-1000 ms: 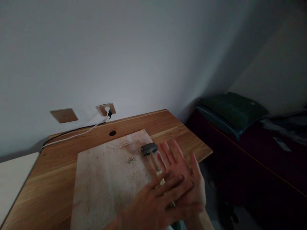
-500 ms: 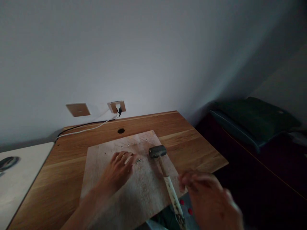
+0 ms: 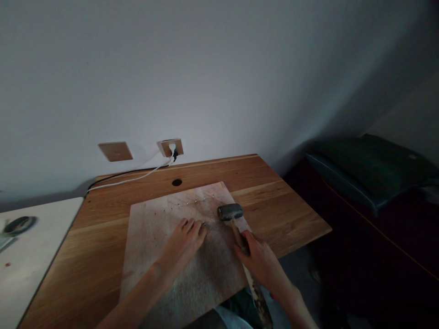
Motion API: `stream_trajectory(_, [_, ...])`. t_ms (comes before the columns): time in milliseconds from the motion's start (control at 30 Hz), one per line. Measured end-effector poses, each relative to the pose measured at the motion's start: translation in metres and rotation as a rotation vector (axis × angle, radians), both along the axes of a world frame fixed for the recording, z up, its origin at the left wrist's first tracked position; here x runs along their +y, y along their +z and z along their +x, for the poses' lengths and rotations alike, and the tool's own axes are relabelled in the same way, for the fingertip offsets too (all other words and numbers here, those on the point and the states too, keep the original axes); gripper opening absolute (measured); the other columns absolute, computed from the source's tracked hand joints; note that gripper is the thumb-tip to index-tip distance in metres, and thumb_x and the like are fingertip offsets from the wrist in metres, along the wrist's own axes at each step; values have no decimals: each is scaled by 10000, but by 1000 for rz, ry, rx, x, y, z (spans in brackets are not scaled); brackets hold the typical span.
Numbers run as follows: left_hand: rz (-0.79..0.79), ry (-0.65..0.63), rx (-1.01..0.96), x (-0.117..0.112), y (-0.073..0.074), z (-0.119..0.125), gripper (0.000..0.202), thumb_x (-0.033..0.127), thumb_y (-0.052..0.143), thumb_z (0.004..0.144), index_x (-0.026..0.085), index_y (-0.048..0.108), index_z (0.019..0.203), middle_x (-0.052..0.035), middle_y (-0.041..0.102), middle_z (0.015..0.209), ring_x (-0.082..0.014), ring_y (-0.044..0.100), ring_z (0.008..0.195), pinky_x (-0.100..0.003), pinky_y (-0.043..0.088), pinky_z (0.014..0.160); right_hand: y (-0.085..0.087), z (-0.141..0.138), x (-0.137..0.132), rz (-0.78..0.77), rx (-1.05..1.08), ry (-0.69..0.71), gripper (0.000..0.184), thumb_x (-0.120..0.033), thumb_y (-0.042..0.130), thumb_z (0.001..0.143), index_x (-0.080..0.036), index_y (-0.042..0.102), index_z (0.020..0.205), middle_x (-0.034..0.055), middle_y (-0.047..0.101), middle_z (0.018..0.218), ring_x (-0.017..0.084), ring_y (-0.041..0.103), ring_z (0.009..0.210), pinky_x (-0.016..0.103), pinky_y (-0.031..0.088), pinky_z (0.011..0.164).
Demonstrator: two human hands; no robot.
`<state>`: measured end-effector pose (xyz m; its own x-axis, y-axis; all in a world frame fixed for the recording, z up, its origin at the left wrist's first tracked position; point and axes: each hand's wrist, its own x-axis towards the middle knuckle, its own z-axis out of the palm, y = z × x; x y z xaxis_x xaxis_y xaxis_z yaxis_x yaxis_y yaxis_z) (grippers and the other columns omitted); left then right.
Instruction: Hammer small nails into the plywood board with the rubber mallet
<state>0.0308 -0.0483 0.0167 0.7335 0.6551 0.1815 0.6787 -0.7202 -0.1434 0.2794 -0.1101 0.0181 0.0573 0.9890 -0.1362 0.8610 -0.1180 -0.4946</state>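
Note:
A mallet with a dark cylindrical head point(image 3: 229, 211) lies at the right of a thin wooden board point(image 3: 154, 256). Its worn, pale handle point(image 3: 253, 287) runs past the board's near edge. My right hand point(image 3: 257, 256) is closed round the upper handle, below the head. My left hand point(image 3: 188, 237) rests on the middle of the board with its fingers curled down. A small shiny metal bit point(image 3: 203, 223) shows at its fingertips; what the fingers pinch is mostly hidden. Farther back, several small nails point(image 3: 196, 201) stand in a row, with dark dots continuing to the left.
The board lies on a wooden table point(image 3: 281, 214) against the wall. A white plug point(image 3: 172, 147) sits in the socket, its cables trailing left. At left, a white surface point(image 3: 41, 256) holds a roll of tape point(image 3: 21, 225). A dark cushion point(image 3: 373, 169) lies at right.
My right hand has come in from the right and closed on the mallet's handle. My left hand has lowered, its fingers now curled over the small metal bits on the board.

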Motion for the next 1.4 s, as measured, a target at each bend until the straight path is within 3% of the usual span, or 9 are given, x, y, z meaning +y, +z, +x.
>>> stream_trajectory(167, [-119, 113, -146, 27, 5, -33, 285, 52, 521, 922, 214, 699, 1075, -69, 702, 1035, -259, 694, 966, -408, 550, 895, 6, -4, 4, -223, 654, -203, 271, -401, 573, 910, -213, 542, 1103, -2, 658, 711, 209, 664, 553, 302, 507, 508])
stream_trajectory(267, [-258, 289, -373, 55, 5, -67, 187, 125, 540, 920, 219, 699, 940, -47, 687, 996, -224, 697, 911, -344, 554, 831, 8, -13, 0, -352, 1207, -350, 443, -489, 655, 847, -231, 528, 1185, -70, 591, 684, 109, 514, 396, 211, 397, 353])
stream_trajectory(367, [-406, 268, -520, 74, 2, -90, 188, 158, 565, 859, 225, 704, 966, -38, 685, 1034, -201, 696, 875, -327, 560, 830, 9, -20, -3, -345, 1445, -338, 556, -480, 763, 715, -225, 565, 1168, -100, 550, 678, 41, 353, 332, 167, 262, 283])
stream_trajectory(500, [-448, 112, -481, 73, -3, -93, 359, 116, 534, 808, 238, 696, 1104, -47, 684, 1171, -215, 689, 1030, -356, 552, 953, 9, -28, -13, -221, 1098, -281, 583, -495, 682, 846, -183, 554, 1322, -118, 494, 513, 69, 328, 306, 175, 253, 294])
stream_trajectory(633, [-355, 127, -354, 63, -7, -79, 337, 82, 529, 842, 210, 695, 1106, -83, 694, 1165, -261, 665, 1120, -402, 547, 991, 12, -33, -22, 27, 688, -293, 691, -544, 665, 896, -193, 490, 1464, -90, 517, 489, 139, 484, 385, 218, 373, 365])
stream_trajectory(867, [-228, 254, -324, 63, -13, -53, 155, 233, 571, 990, 178, 682, 1082, -116, 696, 1102, -280, 692, 1030, -417, 574, 925, 9, -28, -8, -168, 802, -126, 567, -555, 571, 941, -165, 523, 1350, -155, 381, 382, 89, 302, 284, 185, 246, 321])
stream_trajectory(1100, [-184, -53, -152, 62, -12, -36, 335, 49, 450, 975, 201, 709, 1123, -84, 721, 1226, -250, 656, 1184, -438, 493, 1079, -6, -27, -2, -247, 792, -121, 626, -589, 588, 876, -164, 462, 1318, -170, 400, 383, 87, 294, 286, 169, 298, 289])
stream_trajectory(1200, [-181, -85, -83, 59, -9, -32, 342, 32, 432, 972, 189, 715, 1081, -90, 742, 1172, -266, 662, 1191, -448, 498, 1060, -11, -22, -1, -252, 767, -104, 601, -590, 563, 902, -169, 478, 1323, -153, 430, 406, 102, 338, 300, 186, 327, 302])
stream_trajectory(1400, [-224, 24, -404, 77, -7, -61, 287, 116, 532, 954, 239, 734, 1115, -51, 761, 1108, -230, 714, 1032, -371, 541, 975, -17, -10, 0, -209, 515, -61, 393, -523, 506, 1001, -217, 579, 1236, -108, 498, 455, 127, 497, 366, 218, 398, 436])
